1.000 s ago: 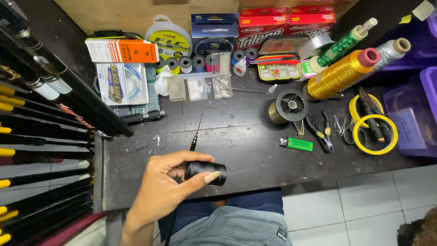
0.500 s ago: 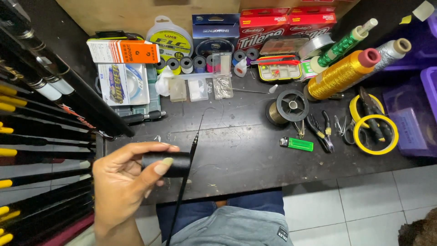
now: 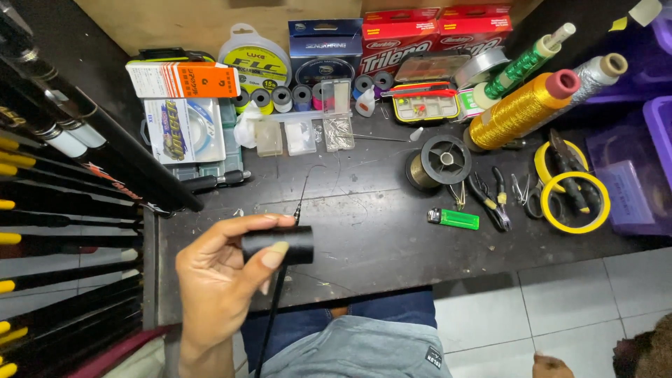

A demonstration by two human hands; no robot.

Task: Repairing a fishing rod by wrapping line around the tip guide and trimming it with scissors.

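Observation:
My left hand (image 3: 217,280) comes up from the lower left and holds a short black cylinder (image 3: 290,245) between thumb and fingers, just above the near edge of the dark worktable (image 3: 371,231). A thin black rod (image 3: 274,308) rises from my lap, passes behind the cylinder, and its fine tip (image 3: 302,192) lies over the table. My right hand is out of sight.
Black rod blanks with yellow bands (image 3: 63,210) fill the left side. At the back stand line spools and boxes (image 3: 329,63), a small tackle box (image 3: 425,105) and gold (image 3: 518,112) and green (image 3: 532,63) thread cones. To the right lie a line spool (image 3: 437,161), a green lighter (image 3: 455,219), pliers (image 3: 490,199) and yellow tape rolls (image 3: 574,203).
My left hand carried the black cylinder left along the table's near edge, then back a little to the right and slightly up. The thin rod shifted with it.

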